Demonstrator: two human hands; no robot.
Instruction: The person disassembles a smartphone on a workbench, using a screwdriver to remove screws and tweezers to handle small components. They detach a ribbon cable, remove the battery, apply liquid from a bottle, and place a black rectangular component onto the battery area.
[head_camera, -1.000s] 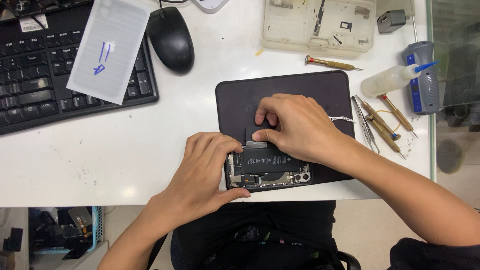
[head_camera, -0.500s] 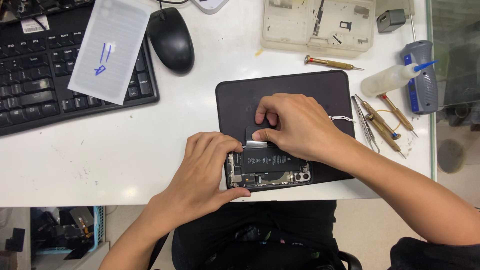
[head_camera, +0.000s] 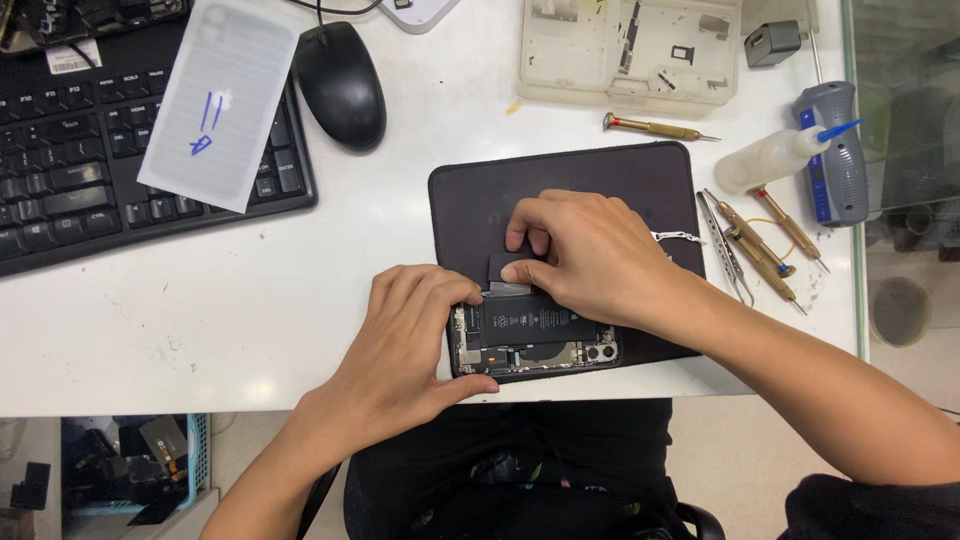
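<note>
An opened phone body (head_camera: 535, 340) with a black battery showing lies on a dark work mat (head_camera: 600, 190) at the front edge of the white desk. My left hand (head_camera: 415, 335) grips the phone's left end and holds it down. My right hand (head_camera: 590, 255) reaches over the phone's far side, thumb and forefinger pinched on a small dark tab (head_camera: 505, 268) with a pale strip running to the battery's top edge. The far side of the phone is hidden under my right hand.
A black keyboard (head_camera: 90, 170) with a grey phone back panel (head_camera: 225, 100) on it lies at left, next to a black mouse (head_camera: 340, 82). A beige parts tray (head_camera: 630, 50) sits at the back. Screwdrivers and tweezers (head_camera: 755, 245), a squeeze bottle (head_camera: 770, 160) and a grey tool (head_camera: 835, 150) lie at right.
My right hand's fingers have shifted slightly on the tab; both hands and the phone stay in nearly the same place.
</note>
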